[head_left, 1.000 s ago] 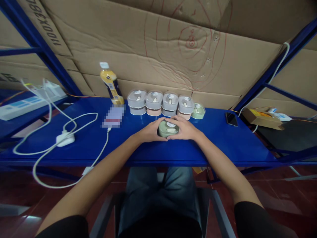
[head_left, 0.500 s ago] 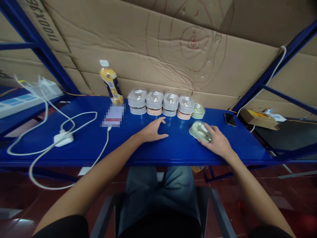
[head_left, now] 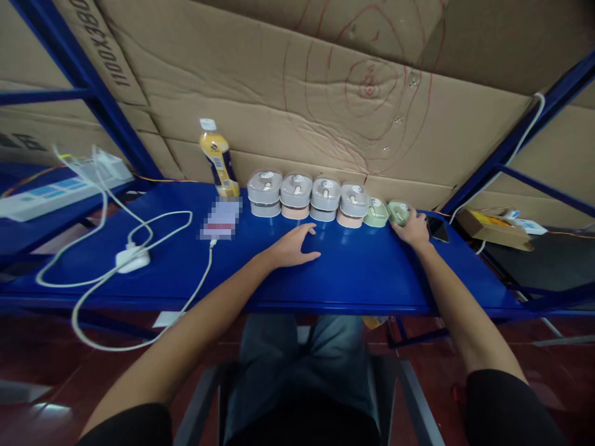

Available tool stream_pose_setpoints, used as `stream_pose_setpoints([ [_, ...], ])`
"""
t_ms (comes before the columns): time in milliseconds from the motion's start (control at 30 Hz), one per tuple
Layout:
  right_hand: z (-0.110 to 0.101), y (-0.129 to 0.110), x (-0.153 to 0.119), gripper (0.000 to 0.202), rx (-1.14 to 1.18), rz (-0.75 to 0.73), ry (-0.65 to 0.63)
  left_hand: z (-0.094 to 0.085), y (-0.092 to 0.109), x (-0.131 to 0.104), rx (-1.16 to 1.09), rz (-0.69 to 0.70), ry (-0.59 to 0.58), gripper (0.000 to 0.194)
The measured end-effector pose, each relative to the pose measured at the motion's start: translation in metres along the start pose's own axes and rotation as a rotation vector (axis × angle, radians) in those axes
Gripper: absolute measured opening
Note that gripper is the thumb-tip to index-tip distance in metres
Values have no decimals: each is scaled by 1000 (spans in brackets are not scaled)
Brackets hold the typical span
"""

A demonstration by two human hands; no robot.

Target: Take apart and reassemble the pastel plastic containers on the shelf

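Note:
My right hand (head_left: pixel 413 229) grips a green lidded container (head_left: pixel 398 212) at the right end of a row of similar containers, and the fingers cover its right side. Just left of it sits another green container (head_left: pixel 376 213). Further left stand several two-high stacks with grey tops, among them one with a pink base (head_left: pixel 351 204) and one with a grey base (head_left: pixel 264 193). My left hand (head_left: pixel 294 246) rests on the blue table (head_left: pixel 334 279) in front of the stacks, fingers apart, holding nothing.
A yellow drink bottle (head_left: pixel 219 160) stands at the back left, with a blurred-out flat item (head_left: pixel 222 218) on a cable before it. A white charger (head_left: pixel 132 259) with looped cable lies left. A dark phone (head_left: pixel 437 230) is right of my right hand. Cardboard (head_left: pixel 260 130) walls the back.
My right hand has carried the green container back and to the right, to the end of the row. The left hand keeps its place and pose. The view has shifted slightly.

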State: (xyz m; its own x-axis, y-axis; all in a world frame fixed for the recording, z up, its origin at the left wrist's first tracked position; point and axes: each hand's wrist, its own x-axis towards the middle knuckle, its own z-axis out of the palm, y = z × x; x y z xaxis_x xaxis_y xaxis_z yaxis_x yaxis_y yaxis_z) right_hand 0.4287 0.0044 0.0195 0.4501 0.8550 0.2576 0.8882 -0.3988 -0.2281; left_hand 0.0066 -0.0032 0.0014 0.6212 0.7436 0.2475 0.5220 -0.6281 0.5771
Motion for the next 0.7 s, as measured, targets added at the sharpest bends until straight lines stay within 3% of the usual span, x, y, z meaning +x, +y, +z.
stream_pose_setpoints([
  [100, 4, 0, 5, 94, 14, -33, 31, -1, 1, 0, -5, -12, -11, 71],
  [167, 3, -3, 0, 94, -12, -107, 124, -1, 1, 0, -9, -11, -12, 72],
  [267, 0, -17, -12, 89, -59, -404, 216, -1, 0, 0, -1, -7, -2, 70],
  [367, 3, -37, -23, 86, -106, -619, 132, 0, -1, 0, 11, -6, 0, 69],
  [500, 5, -51, -43, 85, -115, -615, 45, -1, 0, 0, 22, 0, -6, 65],
  [633, -12, -37, -82, 66, -32, -637, 105, 0, 0, 1, 17, -6, -9, 70],
  [700, -23, -27, -103, 56, 35, -561, 173, 1, -1, 1, 16, 5, -11, 74],
])
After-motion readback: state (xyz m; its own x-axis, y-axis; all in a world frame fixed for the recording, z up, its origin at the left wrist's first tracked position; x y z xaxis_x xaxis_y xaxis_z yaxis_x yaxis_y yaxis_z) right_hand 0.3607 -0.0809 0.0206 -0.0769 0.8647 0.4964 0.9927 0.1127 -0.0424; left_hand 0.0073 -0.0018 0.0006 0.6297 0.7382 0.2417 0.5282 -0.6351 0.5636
